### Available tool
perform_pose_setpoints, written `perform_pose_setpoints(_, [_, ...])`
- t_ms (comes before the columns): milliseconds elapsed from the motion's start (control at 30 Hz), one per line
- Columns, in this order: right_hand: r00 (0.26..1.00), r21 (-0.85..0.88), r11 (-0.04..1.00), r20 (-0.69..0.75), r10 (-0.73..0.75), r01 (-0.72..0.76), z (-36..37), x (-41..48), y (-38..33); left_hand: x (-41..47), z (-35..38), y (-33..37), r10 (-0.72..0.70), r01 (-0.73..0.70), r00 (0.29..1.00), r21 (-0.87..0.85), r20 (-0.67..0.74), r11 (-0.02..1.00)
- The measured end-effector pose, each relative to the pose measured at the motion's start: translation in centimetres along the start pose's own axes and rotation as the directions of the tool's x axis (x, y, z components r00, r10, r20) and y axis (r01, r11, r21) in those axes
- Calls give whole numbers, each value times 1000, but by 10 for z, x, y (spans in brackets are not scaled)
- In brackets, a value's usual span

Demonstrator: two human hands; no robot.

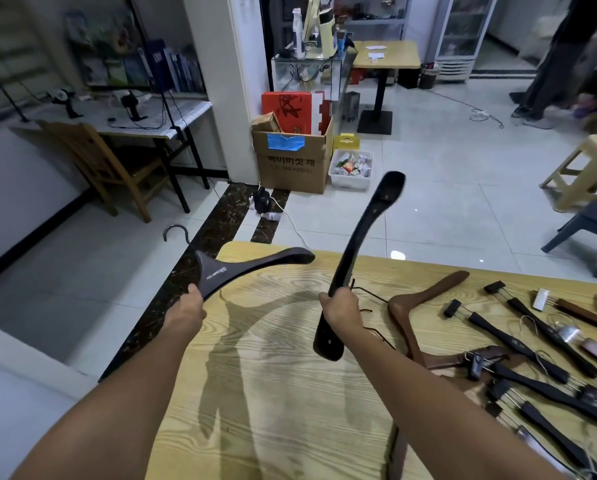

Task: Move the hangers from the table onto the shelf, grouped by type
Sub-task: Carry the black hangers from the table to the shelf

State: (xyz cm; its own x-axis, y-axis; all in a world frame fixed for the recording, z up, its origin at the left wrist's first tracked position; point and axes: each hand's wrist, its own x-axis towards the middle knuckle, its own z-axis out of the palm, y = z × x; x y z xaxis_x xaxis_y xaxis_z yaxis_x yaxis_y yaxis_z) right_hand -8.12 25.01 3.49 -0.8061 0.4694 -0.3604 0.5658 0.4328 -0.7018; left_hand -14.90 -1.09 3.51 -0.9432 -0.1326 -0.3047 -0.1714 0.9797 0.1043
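Evidently, both hands were occupied. The left hand (188, 306) gripped a dark hanger (255, 264) by one of its arms, fingers curled round it. That hanger was held roughly level above the far left corner of the surface (273, 393), its free arm reaching over the wood and its metal hook (176, 232) projecting out over the floor.

The right hand (342, 308) clasped a black hanger (363, 251) near its middle, fingers wrapped round it. This hanger stood steeply tilted: the upper end pointed away past the far edge of the surface, while the lower end hung beside the wrist, above the wood. Its hook could not be made out.

On the right part of the surface a brown wooden hanger (425, 299) lay flat. A group of black clip hangers (532, 355) lay just beside it, some overlapping it toward the near edge. Both held hangers were apart from that pile.

On the floor beyond stood a cardboard box (293, 168) with a white bin (350, 171) just beside it. A wooden chair (106, 161) stood to the left. A beige stool (581, 174) and a grey stool (588, 233) stood near each other at the right.
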Motion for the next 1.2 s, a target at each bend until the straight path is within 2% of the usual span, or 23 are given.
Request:
perform_pose_setpoints(200, [992, -351, 928, 41, -118, 125, 7, -5, 21, -2, 62, -4, -4, -5, 991, 70, 137, 997])
perform_pose_setpoints(400, [987, -418, 895, 40, -155, 157, 16, -1, 40, 2, 100, -1, 22, -28, 981, 29, 191, 999])
perform_pose_setpoints(467, [989, -327, 933, 58, -139, 151, 18, 1, 40, 2, 106, 2, 21, -26, 981, 26, 193, 999])
perform_pose_setpoints(500, [990, -215, 967, 67, -127, 138, 18, 3, 38, 3, 107, 3, 22, -28, 980, 27, 195, 999])
perform_pose_setpoints(567, [994, 108, 992, 71, -81, 73, 17, 7, 32, 4, 108, 5, 26, -33, 980, 32, 196, 999])
perform_pose_setpoints(600, [998, 260, 965, 53, -39, 23, 13, 10, 27, 5, 107, 5, 31, -39, 980, 34, 195, 999])
perform_pose_setpoints(667, [994, 533, 840, 38, 101, -105, 0, 16, 16, 7, 103, 4, 41, -48, 981, 30, 187, 998])
perform_pose_setpoints(733, [969, 786, 574, 129, 210, -229, -18, 21, 5, 9, 95, 5, 51, -55, 983, 21, 177, 998])
perform_pose_setpoints(800, [947, 915, 271, 250, 199, -299, -33, 26, -1, 9, 86, 7, 61, -67, 985, 30, 162, 997])
perform_pose_setpoints(867, [936, 933, 101, 333, 111, -344, -42, 28, -2, 9, 78, 9, 73, -80, 988, 46, 139, 996])
perform_pose_setpoints(1000, [943, 945, 3, 327, -67, -327, -47, 24, -1, 10, 61, 12, 78, -85, 992, 60, 103, 995])
perform_pose_setpoints(1100, [939, 938, -115, 308, -152, -327, -51, 18, -3, 10, 52, 13, 87, -92, 992, 55, 88, 994])
perform_pose_setpoints(1200, [913, 927, -142, 298, -278, -346, -60, 16, -6, 9, 46, 12, 94, -99, 992, 70, 82, 993])
